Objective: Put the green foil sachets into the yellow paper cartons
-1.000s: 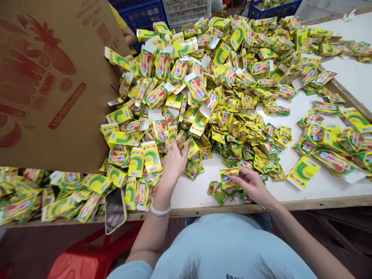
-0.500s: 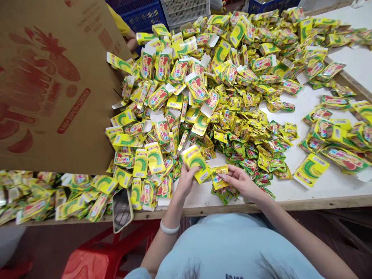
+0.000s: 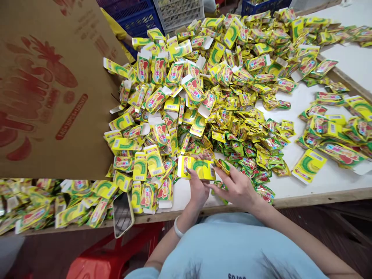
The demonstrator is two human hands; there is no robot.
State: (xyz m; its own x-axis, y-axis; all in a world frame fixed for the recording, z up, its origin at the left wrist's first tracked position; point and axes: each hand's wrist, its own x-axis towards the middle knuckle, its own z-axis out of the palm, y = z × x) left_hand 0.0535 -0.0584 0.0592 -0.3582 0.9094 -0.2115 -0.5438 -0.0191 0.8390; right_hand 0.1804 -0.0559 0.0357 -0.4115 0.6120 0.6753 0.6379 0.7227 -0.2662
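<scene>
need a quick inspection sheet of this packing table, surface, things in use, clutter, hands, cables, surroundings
surface: white tabletop with a wooden edge, largely covered by heaps
job's things: yellow box and small packet, both in hand; box heap and loose packet heap beyond
clutter: phone overhanging the near edge; large printed carton at the left
hands: left hand holds the box sideways; right hand pinches the packet close to the barcode end, contact unclear
cables: nothing seen
surroundings: red stool below the table; blue crates and a pale crate behind; another person's yellow sleeve beside the carton
</scene>
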